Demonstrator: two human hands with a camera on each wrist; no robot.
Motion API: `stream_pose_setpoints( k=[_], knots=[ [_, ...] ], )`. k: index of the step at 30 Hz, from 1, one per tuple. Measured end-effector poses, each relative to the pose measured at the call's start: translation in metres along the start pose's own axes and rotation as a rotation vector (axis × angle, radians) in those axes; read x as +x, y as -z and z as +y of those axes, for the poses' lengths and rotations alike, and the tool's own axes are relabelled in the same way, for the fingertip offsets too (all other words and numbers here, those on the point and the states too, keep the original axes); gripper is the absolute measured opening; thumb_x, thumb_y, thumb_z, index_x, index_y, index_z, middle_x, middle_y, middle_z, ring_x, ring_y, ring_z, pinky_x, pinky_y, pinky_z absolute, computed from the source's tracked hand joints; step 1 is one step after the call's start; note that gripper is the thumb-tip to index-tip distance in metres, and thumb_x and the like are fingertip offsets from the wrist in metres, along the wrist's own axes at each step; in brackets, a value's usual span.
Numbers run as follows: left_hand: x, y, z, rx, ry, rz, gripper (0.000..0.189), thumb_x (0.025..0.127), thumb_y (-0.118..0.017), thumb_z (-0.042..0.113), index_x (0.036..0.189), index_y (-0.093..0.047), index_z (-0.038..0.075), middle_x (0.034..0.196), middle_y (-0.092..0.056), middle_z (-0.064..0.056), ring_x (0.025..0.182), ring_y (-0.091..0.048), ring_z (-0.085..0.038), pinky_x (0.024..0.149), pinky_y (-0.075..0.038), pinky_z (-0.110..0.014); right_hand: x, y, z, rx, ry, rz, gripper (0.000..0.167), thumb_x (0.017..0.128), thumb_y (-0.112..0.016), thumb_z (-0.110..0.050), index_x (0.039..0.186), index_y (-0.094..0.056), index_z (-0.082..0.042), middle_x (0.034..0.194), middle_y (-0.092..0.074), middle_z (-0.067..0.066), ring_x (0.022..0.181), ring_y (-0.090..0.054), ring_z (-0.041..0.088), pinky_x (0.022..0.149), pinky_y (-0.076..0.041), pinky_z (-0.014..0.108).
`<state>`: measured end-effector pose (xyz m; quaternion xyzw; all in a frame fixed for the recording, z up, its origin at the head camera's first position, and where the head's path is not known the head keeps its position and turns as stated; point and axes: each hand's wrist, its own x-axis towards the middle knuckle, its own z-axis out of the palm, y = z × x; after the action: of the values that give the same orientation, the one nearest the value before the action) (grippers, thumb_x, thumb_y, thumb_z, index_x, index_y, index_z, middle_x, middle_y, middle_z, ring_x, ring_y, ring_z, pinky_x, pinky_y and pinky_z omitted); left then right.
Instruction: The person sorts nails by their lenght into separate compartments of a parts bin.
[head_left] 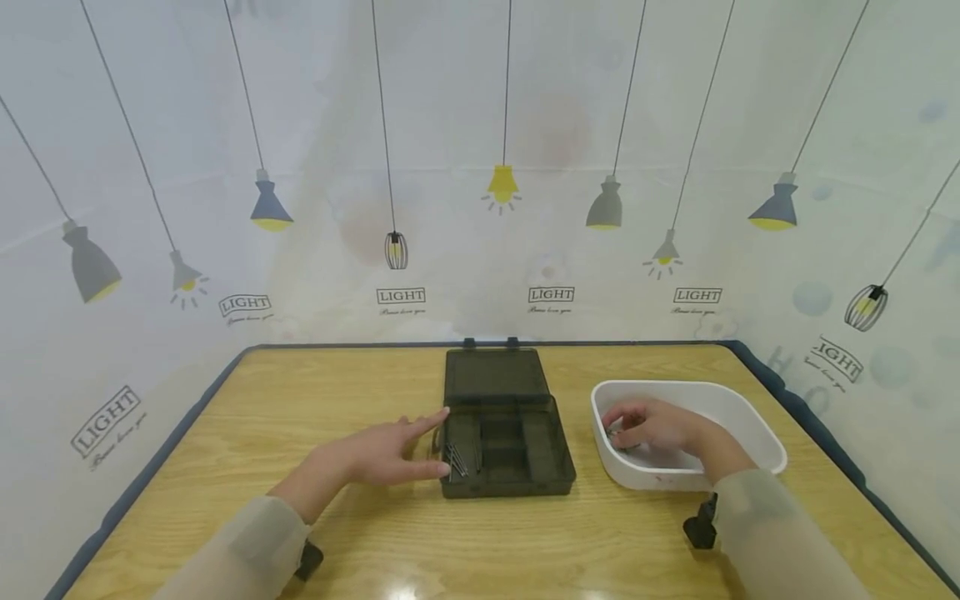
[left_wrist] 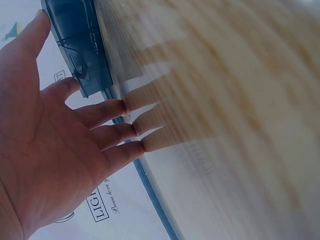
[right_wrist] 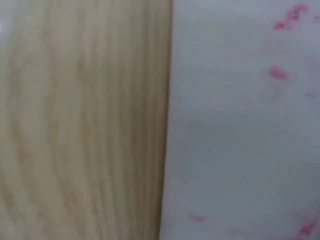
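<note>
A dark see-through plastic organizer box (head_left: 510,487) lies with its lid (head_left: 495,375) laid back. Several thin metal nails or screws (head_left: 457,461) sit in its left compartment. My left hand (head_left: 378,454) rests at the box's left side, thumb and index finger spread straight against it; the left wrist view shows its other fingers stretched towards the table. Inside a white tub (head_left: 757,425), my right hand (head_left: 660,429) reaches down at the left end with bent fingers. Small metal pieces (head_left: 613,433) show by its fingertips; I cannot tell whether it pinches one.
The wooden table (head_left: 337,533) has a dark blue edge at the back and sides. Behind it hangs a pale backdrop (head_left: 465,108) printed with lamps. The tub's outer wall (right_wrist: 240,140), marked with pink smudges, fills the right half of the right wrist view.
</note>
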<state>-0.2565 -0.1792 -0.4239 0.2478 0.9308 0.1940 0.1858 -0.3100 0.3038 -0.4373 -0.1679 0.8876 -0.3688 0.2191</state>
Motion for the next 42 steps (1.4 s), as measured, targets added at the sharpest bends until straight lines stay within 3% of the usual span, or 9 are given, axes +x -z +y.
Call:
stream_pose_setpoints(
  k=[6, 15, 32, 42],
  knots=[
    [-0.003, 0.001, 0.001, -0.009, 0.001, -0.007, 0.098, 0.101, -0.054, 0.081, 0.178, -0.015, 0.034, 0.182, -0.028, -0.006, 0.165, -0.027, -0.053, 0.13, -0.029, -0.073, 0.004, -0.005, 0.003, -0.07, -0.016, 0.086, 0.018, 0.102, -0.079, -0.023, 0.116, -0.075, -0.012, 0.099, -0.069, 0.004, 0.09, -0.058, 0.019, 0.08, -0.048, 0.031],
    [-0.002, 0.001, -0.001, -0.008, 0.01, 0.0, 0.097, 0.101, -0.054, 0.081, 0.178, -0.016, 0.036, 0.182, -0.029, -0.004, 0.165, -0.028, -0.051, 0.13, -0.031, -0.072, 0.004, -0.008, -0.001, -0.055, -0.055, 0.135, 0.013, 0.103, -0.078, -0.022, 0.108, -0.074, -0.011, 0.096, -0.068, 0.003, 0.087, -0.058, 0.02, 0.078, -0.048, 0.033],
    [0.0, 0.001, 0.0, -0.005, 0.011, -0.006, 0.097, 0.1, -0.052, 0.084, 0.178, -0.014, 0.039, 0.182, -0.028, -0.002, 0.166, -0.026, -0.051, 0.129, -0.03, -0.074, -0.005, 0.005, -0.004, -0.061, -0.045, 0.177, 0.012, 0.104, -0.077, -0.022, 0.108, -0.073, -0.012, 0.098, -0.07, 0.005, 0.086, -0.062, 0.021, 0.073, -0.053, 0.034],
    [0.0, 0.0, -0.001, -0.006, 0.012, -0.011, 0.097, 0.1, -0.053, 0.083, 0.178, -0.014, 0.039, 0.183, -0.027, -0.003, 0.166, -0.026, -0.05, 0.13, -0.03, -0.073, -0.018, 0.006, -0.009, -0.036, -0.03, 0.244, 0.021, 0.108, -0.072, -0.027, 0.12, -0.073, -0.01, 0.112, -0.073, 0.004, 0.102, -0.061, 0.02, 0.091, -0.052, 0.034]
  ],
)
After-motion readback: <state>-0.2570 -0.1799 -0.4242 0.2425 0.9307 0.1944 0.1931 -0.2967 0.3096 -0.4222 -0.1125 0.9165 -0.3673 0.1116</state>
